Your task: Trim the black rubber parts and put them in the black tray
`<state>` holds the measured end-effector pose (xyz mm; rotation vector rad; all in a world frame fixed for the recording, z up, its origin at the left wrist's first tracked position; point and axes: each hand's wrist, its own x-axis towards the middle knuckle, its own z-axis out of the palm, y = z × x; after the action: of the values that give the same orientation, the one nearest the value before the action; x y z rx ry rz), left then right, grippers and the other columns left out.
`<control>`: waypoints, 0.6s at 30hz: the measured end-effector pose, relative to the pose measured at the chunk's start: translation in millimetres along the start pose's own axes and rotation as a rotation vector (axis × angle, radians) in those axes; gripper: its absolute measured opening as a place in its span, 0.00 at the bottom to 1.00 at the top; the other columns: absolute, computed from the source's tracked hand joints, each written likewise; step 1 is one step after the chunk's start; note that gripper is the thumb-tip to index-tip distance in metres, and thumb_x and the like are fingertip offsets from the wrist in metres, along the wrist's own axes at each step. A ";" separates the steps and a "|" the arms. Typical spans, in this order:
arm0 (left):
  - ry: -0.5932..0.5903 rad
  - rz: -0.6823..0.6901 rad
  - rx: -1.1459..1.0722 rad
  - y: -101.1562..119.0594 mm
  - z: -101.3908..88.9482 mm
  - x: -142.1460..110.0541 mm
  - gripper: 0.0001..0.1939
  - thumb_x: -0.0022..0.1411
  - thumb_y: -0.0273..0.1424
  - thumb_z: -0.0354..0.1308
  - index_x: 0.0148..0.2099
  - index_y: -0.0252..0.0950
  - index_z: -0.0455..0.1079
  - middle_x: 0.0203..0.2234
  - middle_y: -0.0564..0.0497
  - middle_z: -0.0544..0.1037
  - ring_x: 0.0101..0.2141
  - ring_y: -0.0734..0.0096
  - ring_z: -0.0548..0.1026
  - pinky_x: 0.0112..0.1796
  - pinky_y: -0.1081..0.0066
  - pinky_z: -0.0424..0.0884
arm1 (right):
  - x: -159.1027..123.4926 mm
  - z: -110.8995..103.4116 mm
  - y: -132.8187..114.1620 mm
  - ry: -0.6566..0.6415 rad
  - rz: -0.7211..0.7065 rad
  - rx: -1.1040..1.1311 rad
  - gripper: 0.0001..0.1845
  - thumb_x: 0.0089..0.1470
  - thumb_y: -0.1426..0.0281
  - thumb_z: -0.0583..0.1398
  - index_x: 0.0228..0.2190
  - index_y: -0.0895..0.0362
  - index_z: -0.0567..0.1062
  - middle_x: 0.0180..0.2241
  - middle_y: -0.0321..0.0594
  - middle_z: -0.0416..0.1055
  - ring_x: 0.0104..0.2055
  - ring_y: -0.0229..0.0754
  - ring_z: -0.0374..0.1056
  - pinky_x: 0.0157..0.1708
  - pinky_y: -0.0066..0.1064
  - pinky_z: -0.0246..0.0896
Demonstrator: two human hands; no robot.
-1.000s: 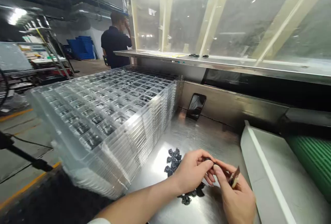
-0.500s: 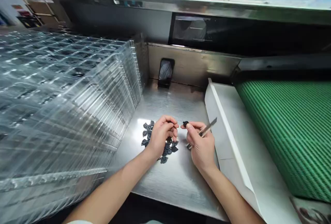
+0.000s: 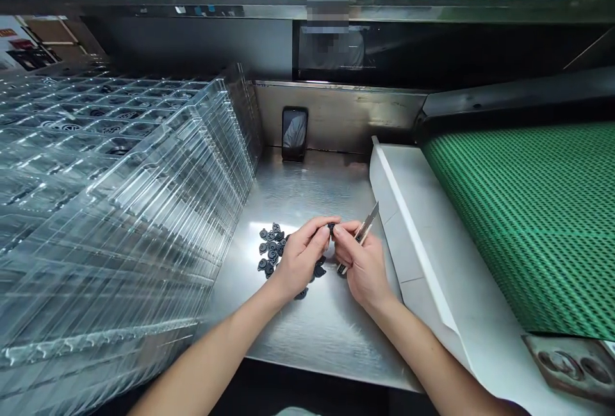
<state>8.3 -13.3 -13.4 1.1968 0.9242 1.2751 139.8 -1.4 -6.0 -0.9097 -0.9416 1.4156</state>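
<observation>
My left hand (image 3: pixel 302 256) and my right hand (image 3: pixel 361 263) meet above a steel worktop (image 3: pixel 317 326). Together their fingertips pinch one small black part (image 3: pixel 331 227). My right hand also grips a thin blade tool (image 3: pixel 364 231) that points up and to the right. A pile of small black parts (image 3: pixel 270 249) lies on the steel just left of and under my left hand.
A tall stack of clear plastic trays (image 3: pixel 110 198) fills the left side. A white chute (image 3: pixel 423 236) and a green ribbed conveyor belt (image 3: pixel 528 217) lie on the right. A dark phone (image 3: pixel 294 133) leans against the back wall.
The view has dropped from the room to the worktop. My hands parted for a moment with the part in my right fingers; now both pinch it again.
</observation>
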 end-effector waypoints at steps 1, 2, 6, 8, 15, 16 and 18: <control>-0.007 -0.009 -0.027 0.1 0.3 -0.1 0.22 0.71 0.47 0.55 0.55 0.36 0.75 0.25 0.55 0.65 0.24 0.77 0.61 0.24 0.76 0.58 | 0.0 -0.4 0.8 -0.008 0.004 -0.005 0.20 0.50 0.54 0.72 0.29 0.56 0.74 0.17 0.25 0.52 0.18 0.31 0.42 0.18 0.26 0.38; -0.006 -0.020 -0.050 0.4 0.7 -0.3 0.22 0.71 0.47 0.55 0.56 0.36 0.74 0.25 0.55 0.65 0.24 0.77 0.60 0.24 0.76 0.56 | 0.2 -1.0 1.7 -0.013 0.004 -0.019 0.21 0.50 0.54 0.72 0.29 0.56 0.74 0.17 0.26 0.53 0.18 0.31 0.43 0.18 0.27 0.38; 0.015 -0.042 -0.086 3.8 1.9 -1.3 0.23 0.71 0.47 0.56 0.57 0.36 0.73 0.26 0.55 0.66 0.23 0.79 0.60 0.23 0.77 0.55 | 1.3 -2.8 4.2 -0.013 -0.038 -0.124 0.21 0.51 0.52 0.71 0.29 0.56 0.75 0.19 0.29 0.59 0.20 0.33 0.47 0.19 0.27 0.43; 0.011 -0.052 -0.109 5.7 2.3 -1.6 0.23 0.70 0.47 0.57 0.56 0.36 0.73 0.26 0.55 0.67 0.23 0.79 0.61 0.23 0.77 0.56 | 1.1 -1.8 2.6 -0.014 -0.068 -0.154 0.20 0.52 0.52 0.70 0.29 0.56 0.76 0.19 0.29 0.58 0.20 0.34 0.48 0.19 0.27 0.45; -0.008 -0.092 -0.251 7.6 3.3 1.2 0.23 0.65 0.46 0.62 0.53 0.34 0.75 0.25 0.55 0.66 0.22 0.79 0.61 0.21 0.77 0.57 | -0.2 0.0 -5.0 0.004 -0.198 -0.327 0.17 0.56 0.53 0.67 0.30 0.54 0.76 0.20 0.30 0.62 0.21 0.36 0.54 0.22 0.30 0.53; -0.001 -0.098 -0.295 7.9 3.2 1.7 0.22 0.65 0.45 0.63 0.52 0.34 0.75 0.25 0.55 0.66 0.22 0.79 0.61 0.21 0.77 0.56 | 0.6 -1.8 -4.7 0.006 -0.222 -0.387 0.17 0.58 0.53 0.66 0.30 0.54 0.76 0.22 0.32 0.64 0.22 0.37 0.57 0.24 0.30 0.55; 0.015 -0.110 -0.382 9.1 2.7 2.4 0.20 0.64 0.42 0.64 0.52 0.34 0.75 0.26 0.55 0.66 0.22 0.80 0.61 0.20 0.78 0.55 | 2.4 -6.1 -3.4 -0.017 -0.291 -0.511 0.18 0.63 0.52 0.61 0.32 0.54 0.75 0.26 0.34 0.68 0.26 0.39 0.61 0.28 0.31 0.58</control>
<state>9.4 -12.1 -3.7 0.8275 0.7065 1.3021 146.5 1.4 -5.1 -1.0787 -1.4229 0.9486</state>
